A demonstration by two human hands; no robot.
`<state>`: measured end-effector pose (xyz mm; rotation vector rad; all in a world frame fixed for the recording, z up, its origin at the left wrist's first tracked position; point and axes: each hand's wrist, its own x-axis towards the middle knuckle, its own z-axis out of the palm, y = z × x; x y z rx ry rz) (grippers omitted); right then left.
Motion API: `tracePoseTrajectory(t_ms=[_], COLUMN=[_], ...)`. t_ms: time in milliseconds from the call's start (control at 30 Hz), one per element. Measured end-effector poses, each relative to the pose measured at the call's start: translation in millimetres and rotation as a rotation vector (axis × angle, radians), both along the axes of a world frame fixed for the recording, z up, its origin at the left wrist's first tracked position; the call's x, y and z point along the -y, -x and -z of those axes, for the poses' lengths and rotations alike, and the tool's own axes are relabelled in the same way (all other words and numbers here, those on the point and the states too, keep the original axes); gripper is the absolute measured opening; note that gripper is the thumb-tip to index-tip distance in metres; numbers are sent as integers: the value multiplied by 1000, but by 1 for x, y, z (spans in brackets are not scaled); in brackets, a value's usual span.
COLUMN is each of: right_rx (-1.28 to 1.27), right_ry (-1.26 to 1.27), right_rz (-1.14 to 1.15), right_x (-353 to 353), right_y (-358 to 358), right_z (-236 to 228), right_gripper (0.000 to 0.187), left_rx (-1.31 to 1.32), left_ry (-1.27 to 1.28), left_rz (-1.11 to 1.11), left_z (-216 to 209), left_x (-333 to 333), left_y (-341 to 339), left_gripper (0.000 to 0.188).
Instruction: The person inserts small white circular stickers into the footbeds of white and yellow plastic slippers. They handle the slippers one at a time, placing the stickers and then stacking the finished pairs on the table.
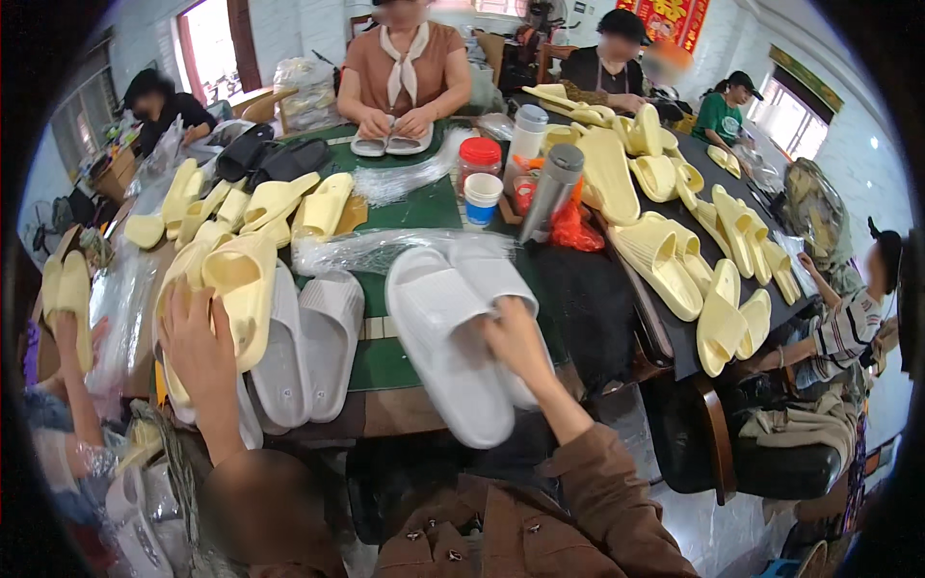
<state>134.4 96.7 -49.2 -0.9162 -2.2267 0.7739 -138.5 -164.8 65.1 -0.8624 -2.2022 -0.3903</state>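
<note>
My right hand (pixel 515 337) is closed on a pair of light grey slide slippers (pixel 453 385) at the table's near edge. The front one is tilted with its footbed towards me, and it partly covers the other. My left hand (pixel 198 337) has its fingers stretched out against a pale yellow slide slipper (pixel 252 318) on the left pile. Between my hands, more grey slippers (pixel 330 356) lie at the near edge, partly under the yellow one. Clear plastic bags (pixel 385 250) are spread just beyond the grey pair.
Yellow slippers (pixel 665 260) cover the dark table at the right. A steel flask (pixel 554 193), a paper cup (pixel 483 198) and a red-lidded jar (pixel 479 159) stand mid-table. Opposite, a person (pixel 405 72) handles white slippers; several others sit around. A black chair (pixel 771 433) stands at right.
</note>
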Motion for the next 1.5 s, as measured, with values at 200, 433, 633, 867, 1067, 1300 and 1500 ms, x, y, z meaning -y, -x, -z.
tracePoseTrajectory(t_ms=[200,433,633,867,1067,1300,1500], right_rx=[-236,-364,-303,3,258,418,769], right_ry=[244,65,-418,-394,-302,-427,-335], right_rz=[-200,284,800,870,877,1044,922], right_x=[20,3,-67,-166,-201,-166,-133], right_y=[-11,-152,-321,-440,-432,-410,-406], right_z=[6,-77,-61,-50,-60,-83,-106], right_gripper=[41,18,24,43,53,38,41], left_rx=[379,554,440,380,398,415,405], left_ry=[-122,84,195,230,181,187,217], left_rz=[586,859,891,824,859,843,835], left_z=[8,68,96,123,134,135,137], left_x=[-42,-88,-119,-145,-145,-142,-146], left_y=[-96,-156,-178,-177,-177,-175,-178], left_gripper=[23,36,51,54,54,53,56])
